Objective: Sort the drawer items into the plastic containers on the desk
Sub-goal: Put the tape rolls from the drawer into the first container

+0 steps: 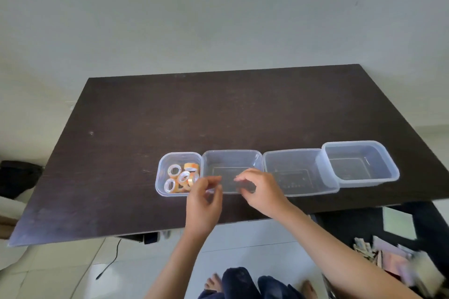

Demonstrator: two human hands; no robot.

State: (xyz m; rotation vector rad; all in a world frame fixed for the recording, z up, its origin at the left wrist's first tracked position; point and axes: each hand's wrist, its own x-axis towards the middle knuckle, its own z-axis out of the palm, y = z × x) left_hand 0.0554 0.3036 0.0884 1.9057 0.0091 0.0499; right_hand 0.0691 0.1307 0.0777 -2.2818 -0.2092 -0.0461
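Four clear plastic containers stand in a row near the front of the dark desk [218, 109]. The small leftmost container [162, 177] holds several tape rolls [182, 177]. The second container [232, 156], the third container [291, 160] and the squarer fourth container [359, 162] hold nothing that I can see. My left hand [204, 201] hovers at the front left corner of the second container, fingers loosely curled. My right hand [261, 192] hovers over that container's front edge, fingers bent downward. Nothing shows between the fingers of either hand.
An open drawer [393, 260] with papers and mixed items sits low at the right, below the desk edge. A dark bag [17, 177] lies left of the desk. A black cable [109, 262] runs over the tiled floor. My legs and feet show at the bottom.
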